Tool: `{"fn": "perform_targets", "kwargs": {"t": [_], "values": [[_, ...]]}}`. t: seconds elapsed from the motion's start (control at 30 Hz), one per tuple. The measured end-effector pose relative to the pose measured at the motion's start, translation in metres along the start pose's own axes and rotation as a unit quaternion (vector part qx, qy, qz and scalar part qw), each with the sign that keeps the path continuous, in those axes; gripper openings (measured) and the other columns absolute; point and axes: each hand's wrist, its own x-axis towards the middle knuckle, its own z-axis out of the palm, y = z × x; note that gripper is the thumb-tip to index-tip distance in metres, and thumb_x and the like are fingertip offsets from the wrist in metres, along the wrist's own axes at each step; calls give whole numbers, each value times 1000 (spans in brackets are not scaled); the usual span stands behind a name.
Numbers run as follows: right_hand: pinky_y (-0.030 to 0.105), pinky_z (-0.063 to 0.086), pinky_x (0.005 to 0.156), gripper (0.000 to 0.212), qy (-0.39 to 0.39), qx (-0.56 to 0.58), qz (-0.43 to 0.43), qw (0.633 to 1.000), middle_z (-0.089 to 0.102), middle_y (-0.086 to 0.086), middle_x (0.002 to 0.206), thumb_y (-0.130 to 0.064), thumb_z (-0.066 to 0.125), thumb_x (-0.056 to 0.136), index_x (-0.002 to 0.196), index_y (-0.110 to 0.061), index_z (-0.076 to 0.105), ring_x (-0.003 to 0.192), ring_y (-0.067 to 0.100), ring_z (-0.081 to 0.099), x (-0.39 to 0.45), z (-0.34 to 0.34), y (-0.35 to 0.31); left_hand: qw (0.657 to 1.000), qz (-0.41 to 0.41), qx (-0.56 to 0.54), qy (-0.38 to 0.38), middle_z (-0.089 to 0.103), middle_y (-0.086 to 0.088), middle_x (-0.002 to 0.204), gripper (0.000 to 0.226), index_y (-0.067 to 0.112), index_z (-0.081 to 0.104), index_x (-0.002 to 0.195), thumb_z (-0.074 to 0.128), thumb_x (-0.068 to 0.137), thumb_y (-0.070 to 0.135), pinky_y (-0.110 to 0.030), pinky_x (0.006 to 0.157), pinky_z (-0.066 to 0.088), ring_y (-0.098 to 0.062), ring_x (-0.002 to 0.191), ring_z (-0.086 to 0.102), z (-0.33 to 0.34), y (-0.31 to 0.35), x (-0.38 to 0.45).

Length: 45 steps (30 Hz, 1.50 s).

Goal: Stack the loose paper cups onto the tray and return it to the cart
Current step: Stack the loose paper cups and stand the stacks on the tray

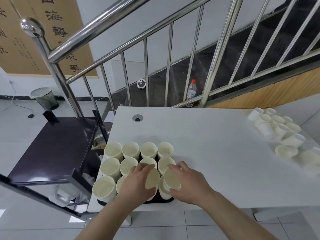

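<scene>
Nearest, the left hand (136,181) curls round a tilted cup (152,178) and the right hand (186,182) grips another cup (172,179), both held over the front right stacks on the dark tray (161,199) at the white table's (207,144) near left corner. Beyond the hands, stacked cups (130,149) fill the tray in rows, with the dark cart (57,146) just beside the table on the left. Farther right, loose cups (278,130) lie heaped near the table's far edge, with a bottle (191,91) behind the railing (147,71).

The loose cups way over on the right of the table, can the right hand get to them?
Probably yes. Bare white table lies between the right hand and the loose cups, nothing in the way. But its fingers hold a cup over the tray, so that goes down first.
</scene>
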Motion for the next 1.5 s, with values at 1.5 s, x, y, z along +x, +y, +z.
{"fn": "perform_targets", "kwargs": {"t": [1.5], "values": [[32,45,88,60,40,-13,-1,999,39,-5,136,-48,56,89,141,-24,37,122,16,43,-32,-24,80,996,19,88,4,37,13,141,57,34,37,139,58,86,42,-29,98,33,-13,129,37,39,90,36]]}}
